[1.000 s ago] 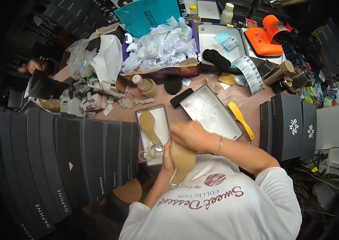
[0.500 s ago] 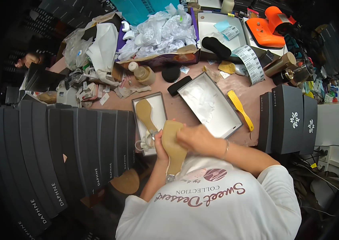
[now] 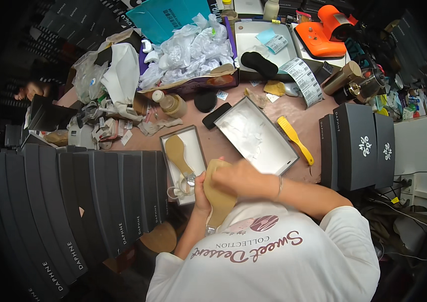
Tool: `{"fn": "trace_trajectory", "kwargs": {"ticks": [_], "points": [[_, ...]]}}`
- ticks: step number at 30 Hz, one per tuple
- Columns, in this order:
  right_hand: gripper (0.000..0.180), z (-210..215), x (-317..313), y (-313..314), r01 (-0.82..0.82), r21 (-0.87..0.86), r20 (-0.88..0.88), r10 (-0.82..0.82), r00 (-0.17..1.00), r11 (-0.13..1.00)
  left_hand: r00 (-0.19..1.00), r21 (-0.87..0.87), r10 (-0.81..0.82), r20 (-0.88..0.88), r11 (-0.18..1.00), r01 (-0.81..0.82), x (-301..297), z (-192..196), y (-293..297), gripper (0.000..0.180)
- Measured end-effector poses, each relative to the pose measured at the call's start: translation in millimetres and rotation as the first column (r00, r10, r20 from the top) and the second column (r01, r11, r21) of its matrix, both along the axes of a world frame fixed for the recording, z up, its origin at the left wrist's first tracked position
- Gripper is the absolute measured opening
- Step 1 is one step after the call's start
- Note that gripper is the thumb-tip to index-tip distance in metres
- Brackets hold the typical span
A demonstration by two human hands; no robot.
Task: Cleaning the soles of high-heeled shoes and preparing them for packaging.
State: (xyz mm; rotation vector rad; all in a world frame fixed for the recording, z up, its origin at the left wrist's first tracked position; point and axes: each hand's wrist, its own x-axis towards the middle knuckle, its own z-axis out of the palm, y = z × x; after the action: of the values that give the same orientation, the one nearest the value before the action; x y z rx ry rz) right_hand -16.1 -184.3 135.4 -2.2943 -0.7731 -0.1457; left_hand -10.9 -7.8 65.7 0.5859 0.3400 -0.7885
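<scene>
My left hand [image 3: 202, 195] grips a shoe [image 3: 220, 204] by its side, tan sole turned up and a clear heel toward my shirt. My right hand [image 3: 241, 177] is curled into a fist against the front part of that sole. It is slightly blurred, and what its fingers hold, if anything, is hidden. Just beyond my left hand, a matching shoe [image 3: 175, 151] lies sole up in a narrow white-lined box [image 3: 192, 137]. A white pouch or cloth with a cord [image 3: 179, 191] lies at the near end of that box.
An open white tray-like box [image 3: 279, 146] and a yellow brush [image 3: 296, 141] lie beyond my right hand. Dark shoe boxes stand in a long row [image 3: 107, 196] at left and a stack [image 3: 354, 146] at right. Behind are a bottle [image 3: 170, 104], crumpled plastic [image 3: 188, 50] and an orange device [image 3: 321, 38].
The view has shifted slightly, so the table things sit a little lower and further left. My left hand keeps its hold on the shoe; my right fist has moved slightly over the sole.
</scene>
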Motion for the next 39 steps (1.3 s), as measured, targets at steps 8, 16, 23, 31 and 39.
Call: {"fn": "trace_trajectory", "kwargs": {"ticks": [8,16,23,31,39], "points": [[0.011,2.1,27.0,11.3,0.007,0.0,0.032,-0.007,0.999,1.0,0.985,0.294,0.151,0.082,0.941,-0.169,-8.1,22.9,-14.7,0.072],[0.016,-2.5,37.8,6.3,0.077,0.01,-0.068,-0.076,0.995,0.997,0.995,0.162,0.094,0.045,0.982,-0.1,15.0,17.4,-4.6,0.064],[0.016,-11.1,-11.0,21.4,-0.101,0.098,-0.194,0.118,0.974,0.99,0.943,0.008,0.323,-0.075,0.946,-0.323,36.3,-16.7,-2.1,0.057],[0.015,-25.9,-16.1,24.2,-0.173,0.139,-0.319,0.209,0.924,0.975,0.884,0.052,0.456,-0.102,0.89,-0.453,26.6,-28.7,6.0,0.056],[0.019,-28.2,-25.7,22.9,-0.167,0.225,-0.362,0.241,0.9,0.96,0.872,0.002,0.468,-0.141,0.881,-0.473,12.2,-31.9,12.6,0.057]]}}
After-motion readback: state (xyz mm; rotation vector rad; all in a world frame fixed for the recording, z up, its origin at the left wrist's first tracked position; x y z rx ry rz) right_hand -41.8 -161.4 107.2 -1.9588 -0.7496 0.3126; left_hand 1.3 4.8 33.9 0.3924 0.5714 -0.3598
